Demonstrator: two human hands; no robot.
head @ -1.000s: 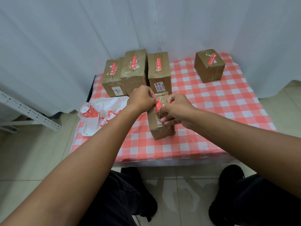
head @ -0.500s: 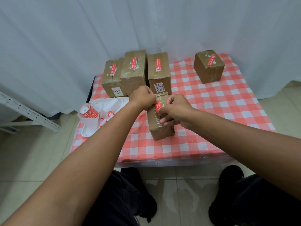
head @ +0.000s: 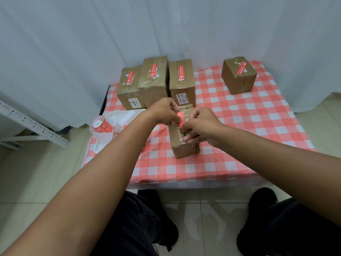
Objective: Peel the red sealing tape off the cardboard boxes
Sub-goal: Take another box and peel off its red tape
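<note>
Worktop (head: 258,126), covered in a red-and-white checked cloth: holds five cardboard boxes and a tray.

Near box (head: 184,146): stands directly under both hands, upright, apart from the others. Its red tape (head: 180,119) runs along the top face, between the two hands.

Left hand (head: 164,112): fingers curled over the box's top left edge, fingertips at the tape (whether they pinch the strip or only press beside it cannot be told).

Right hand (head: 200,126): fingers curled, thumb and forefinger closed at the tape's nearer end; lower fingers rest against the box's side.

Three boxes (head: 153,84): just beyond the hands, in a row touching one another, each with a red strip on top.

Single box (head: 239,76): well beyond and to the right of the right hand, red strip on top.

White tray (head: 118,117): just left of the left forearm, holding a tape roll (head: 103,126) and loose red scraps.
</note>
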